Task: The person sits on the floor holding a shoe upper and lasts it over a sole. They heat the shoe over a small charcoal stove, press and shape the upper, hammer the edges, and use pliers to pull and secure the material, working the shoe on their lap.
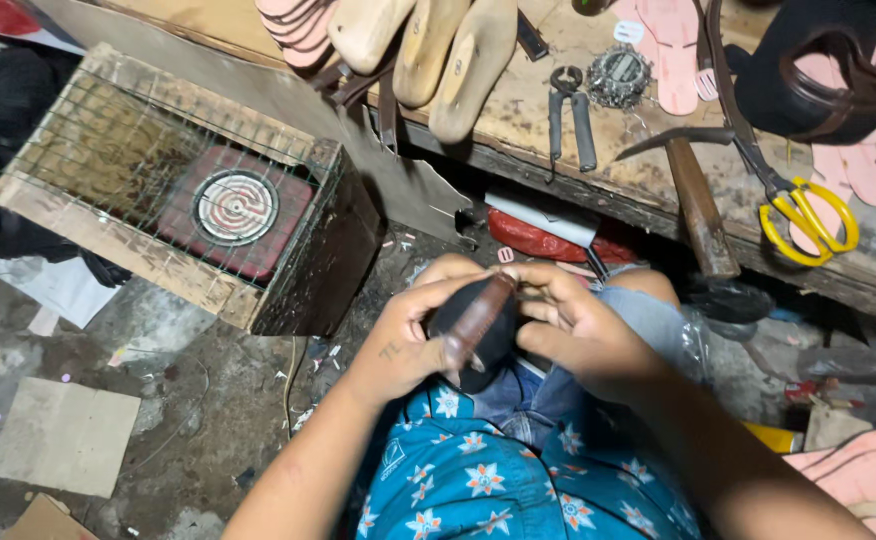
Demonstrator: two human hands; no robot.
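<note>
Both hands busy over the lap, above a blue flowered shirt (468,480). Left hand (408,335) closed around a dark rounded shoe piece (478,330) with a brown leather strap (480,312) across its top, thumb pressed to the strap. Right hand (578,320) curled against the other side of the same piece, fingers gripping its upper edge, touching the strap end. Beyond the right hand, on the worn bench (658,190): a hammer (696,195) with wooden handle, yellow-handled scissors (808,215) just beside it, pincers (570,115) further off. Past the pincers, wooden shoe lasts (428,45) and pink soles (673,45). Beyond and outward from the left hand, on the floor, a wooden box (188,190) covered with wire mesh, a coil heater (235,207) inside. Near the left forearm, a flat cardboard piece (63,435) on the dusty floor.
</note>
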